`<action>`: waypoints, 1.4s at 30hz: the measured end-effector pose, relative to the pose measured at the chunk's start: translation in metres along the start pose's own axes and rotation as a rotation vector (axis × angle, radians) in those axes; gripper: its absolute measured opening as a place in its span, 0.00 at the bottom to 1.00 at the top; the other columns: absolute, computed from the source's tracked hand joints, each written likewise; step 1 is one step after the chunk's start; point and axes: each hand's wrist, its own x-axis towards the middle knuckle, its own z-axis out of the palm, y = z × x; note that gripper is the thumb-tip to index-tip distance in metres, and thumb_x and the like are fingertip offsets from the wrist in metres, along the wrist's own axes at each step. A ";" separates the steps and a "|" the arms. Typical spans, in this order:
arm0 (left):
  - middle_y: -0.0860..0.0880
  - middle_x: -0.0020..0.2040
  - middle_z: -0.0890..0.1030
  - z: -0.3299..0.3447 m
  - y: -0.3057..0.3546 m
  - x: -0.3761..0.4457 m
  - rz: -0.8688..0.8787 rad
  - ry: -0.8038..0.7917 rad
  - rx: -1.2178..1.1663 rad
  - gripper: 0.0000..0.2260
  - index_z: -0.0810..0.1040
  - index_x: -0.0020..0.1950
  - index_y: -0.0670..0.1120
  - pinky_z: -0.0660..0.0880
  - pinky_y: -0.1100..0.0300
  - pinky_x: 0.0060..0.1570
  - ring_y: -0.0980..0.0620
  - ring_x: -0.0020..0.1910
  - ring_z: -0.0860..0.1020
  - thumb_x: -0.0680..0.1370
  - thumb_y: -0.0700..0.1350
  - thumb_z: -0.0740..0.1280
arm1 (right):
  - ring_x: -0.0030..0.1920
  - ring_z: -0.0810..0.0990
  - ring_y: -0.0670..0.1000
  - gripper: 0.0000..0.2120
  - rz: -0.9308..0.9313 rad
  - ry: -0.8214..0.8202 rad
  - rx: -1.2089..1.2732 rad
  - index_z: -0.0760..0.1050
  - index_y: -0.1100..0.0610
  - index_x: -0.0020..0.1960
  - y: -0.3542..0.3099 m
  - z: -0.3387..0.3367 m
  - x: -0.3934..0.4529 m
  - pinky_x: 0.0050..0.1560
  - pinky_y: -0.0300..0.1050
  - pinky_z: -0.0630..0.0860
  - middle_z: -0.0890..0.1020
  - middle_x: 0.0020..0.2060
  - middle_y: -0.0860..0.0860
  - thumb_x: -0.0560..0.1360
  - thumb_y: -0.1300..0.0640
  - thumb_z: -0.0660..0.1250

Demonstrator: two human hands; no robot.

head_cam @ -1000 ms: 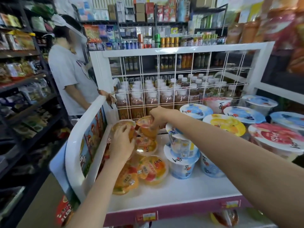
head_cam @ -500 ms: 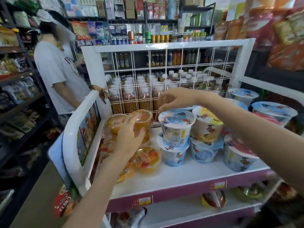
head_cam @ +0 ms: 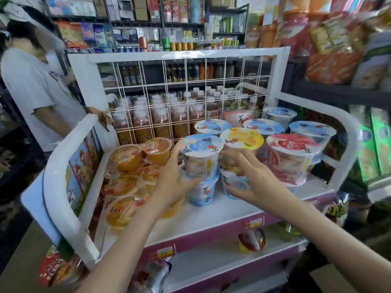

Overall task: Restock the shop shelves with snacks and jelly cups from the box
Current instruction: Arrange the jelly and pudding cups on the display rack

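On the white display shelf [head_cam: 211, 214] stand tall jelly cups stacked in twos. The nearest stack has a blue-lidded cup [head_cam: 202, 159] on a lower blue cup [head_cam: 202, 192]. My left hand [head_cam: 171, 182] wraps the left side of this stack, with the thumb across the lower cup. To the stack's right is my right hand [head_cam: 249, 178], fingers spread and touching the cups under the yellow-lidded cup [head_cam: 241, 137]. Clear orange fruit jelly cups [head_cam: 127, 158] lie piled on the shelf's left part. A red-lidded cup [head_cam: 292, 157] stands at the right.
A white wire grid [head_cam: 186, 92] backs the shelf, with drink bottles [head_cam: 158, 121] behind it. White curved side rails [head_cam: 63, 166] close both ends. A person in a white shirt [head_cam: 31, 87] stands at the left. The lower shelf holds a jelly cup [head_cam: 251, 240]; snack bags [head_cam: 53, 267] sit below left.
Both hands left the orange jelly cups and came to the blue-lidded stack. My right hand dropped from above the lids to the stack's right side. The view shifted.
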 end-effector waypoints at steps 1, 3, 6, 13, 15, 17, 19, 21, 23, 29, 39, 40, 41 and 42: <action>0.58 0.70 0.64 -0.003 0.000 -0.005 -0.016 -0.016 0.051 0.47 0.48 0.70 0.64 0.69 0.63 0.63 0.60 0.67 0.66 0.64 0.44 0.78 | 0.61 0.72 0.49 0.34 0.051 -0.029 0.047 0.57 0.49 0.72 -0.001 0.012 -0.005 0.57 0.41 0.73 0.64 0.68 0.47 0.72 0.52 0.71; 0.57 0.72 0.64 -0.010 0.001 -0.013 -0.086 -0.053 0.213 0.53 0.42 0.73 0.62 0.69 0.50 0.65 0.54 0.68 0.68 0.60 0.59 0.75 | 0.63 0.72 0.50 0.38 0.161 -0.043 0.166 0.53 0.49 0.74 -0.001 0.039 -0.006 0.60 0.43 0.72 0.61 0.71 0.47 0.71 0.51 0.72; 0.51 0.74 0.63 -0.022 -0.011 -0.014 -0.215 -0.147 0.583 0.56 0.37 0.74 0.59 0.64 0.45 0.67 0.47 0.68 0.69 0.58 0.71 0.68 | 0.61 0.74 0.51 0.43 0.343 0.018 0.247 0.50 0.56 0.75 -0.001 0.077 0.006 0.59 0.44 0.72 0.64 0.70 0.52 0.70 0.49 0.73; 0.56 0.69 0.67 -0.050 -0.036 -0.018 -0.307 -0.389 0.683 0.51 0.66 0.69 0.58 0.60 0.51 0.69 0.52 0.69 0.64 0.50 0.81 0.58 | 0.63 0.69 0.54 0.37 0.510 0.148 0.256 0.57 0.62 0.71 -0.006 0.117 0.038 0.58 0.45 0.66 0.67 0.67 0.57 0.71 0.51 0.71; 0.56 0.67 0.69 -0.052 -0.027 -0.016 -0.311 -0.388 0.616 0.48 0.66 0.68 0.55 0.64 0.55 0.66 0.55 0.65 0.67 0.52 0.74 0.64 | 0.69 0.64 0.56 0.39 0.521 0.122 0.264 0.54 0.62 0.73 -0.009 0.127 0.046 0.63 0.47 0.64 0.64 0.69 0.57 0.71 0.53 0.72; 0.54 0.71 0.66 -0.056 -0.024 -0.015 -0.321 -0.412 0.593 0.48 0.62 0.72 0.53 0.64 0.54 0.68 0.54 0.68 0.66 0.56 0.68 0.71 | 0.70 0.62 0.55 0.40 0.535 0.108 0.298 0.51 0.62 0.74 -0.011 0.135 0.055 0.64 0.46 0.64 0.62 0.71 0.57 0.72 0.55 0.71; 0.52 0.74 0.62 -0.063 -0.028 -0.015 -0.355 -0.434 0.619 0.45 0.58 0.74 0.50 0.61 0.55 0.70 0.52 0.71 0.62 0.63 0.61 0.75 | 0.71 0.62 0.55 0.40 0.533 0.105 0.312 0.50 0.62 0.74 -0.011 0.141 0.067 0.64 0.46 0.63 0.61 0.71 0.57 0.72 0.55 0.70; 0.51 0.75 0.59 -0.068 -0.032 -0.016 -0.408 -0.441 0.656 0.45 0.57 0.75 0.50 0.60 0.54 0.71 0.51 0.72 0.60 0.64 0.62 0.74 | 0.71 0.62 0.55 0.40 0.546 0.091 0.301 0.49 0.61 0.75 -0.009 0.145 0.077 0.64 0.47 0.64 0.61 0.72 0.57 0.73 0.54 0.69; 0.51 0.75 0.60 -0.071 -0.033 -0.017 -0.452 -0.447 0.686 0.49 0.57 0.75 0.52 0.60 0.50 0.71 0.49 0.73 0.59 0.60 0.69 0.71 | 0.70 0.63 0.56 0.40 0.556 0.075 0.291 0.48 0.60 0.75 -0.006 0.146 0.082 0.63 0.48 0.66 0.61 0.72 0.58 0.74 0.53 0.69; 0.53 0.72 0.64 -0.066 -0.023 -0.027 -0.364 -0.258 0.582 0.41 0.60 0.73 0.52 0.63 0.53 0.68 0.51 0.71 0.64 0.65 0.60 0.74 | 0.59 0.76 0.55 0.26 0.335 0.141 0.207 0.63 0.59 0.69 -0.013 0.108 0.047 0.54 0.48 0.75 0.73 0.61 0.55 0.74 0.58 0.68; 0.46 0.70 0.63 -0.013 -0.001 -0.004 -0.157 0.145 0.391 0.33 0.59 0.72 0.51 0.62 0.61 0.63 0.48 0.69 0.63 0.72 0.40 0.71 | 0.67 0.60 0.61 0.32 0.432 0.212 -0.056 0.64 0.56 0.69 0.010 -0.006 0.050 0.66 0.53 0.58 0.64 0.66 0.59 0.70 0.48 0.71; 0.45 0.70 0.63 -0.009 -0.002 -0.003 -0.169 0.128 0.366 0.33 0.59 0.73 0.51 0.61 0.65 0.60 0.49 0.68 0.64 0.72 0.38 0.70 | 0.67 0.60 0.60 0.32 0.460 0.139 -0.079 0.63 0.55 0.70 0.014 -0.007 0.054 0.66 0.52 0.57 0.64 0.66 0.58 0.70 0.48 0.71; 0.46 0.69 0.65 -0.006 -0.004 -0.003 -0.171 0.103 0.352 0.33 0.58 0.73 0.50 0.60 0.69 0.56 0.50 0.66 0.65 0.73 0.37 0.69 | 0.66 0.62 0.60 0.32 0.471 0.112 -0.098 0.64 0.55 0.69 0.018 -0.006 0.059 0.66 0.51 0.58 0.65 0.65 0.58 0.70 0.47 0.70; 0.48 0.66 0.67 -0.003 -0.006 -0.004 -0.173 0.076 0.345 0.33 0.58 0.74 0.50 0.60 0.72 0.51 0.52 0.63 0.68 0.73 0.36 0.69 | 0.65 0.64 0.62 0.30 0.480 0.104 -0.120 0.66 0.56 0.67 0.021 -0.005 0.063 0.65 0.52 0.59 0.66 0.65 0.58 0.70 0.46 0.70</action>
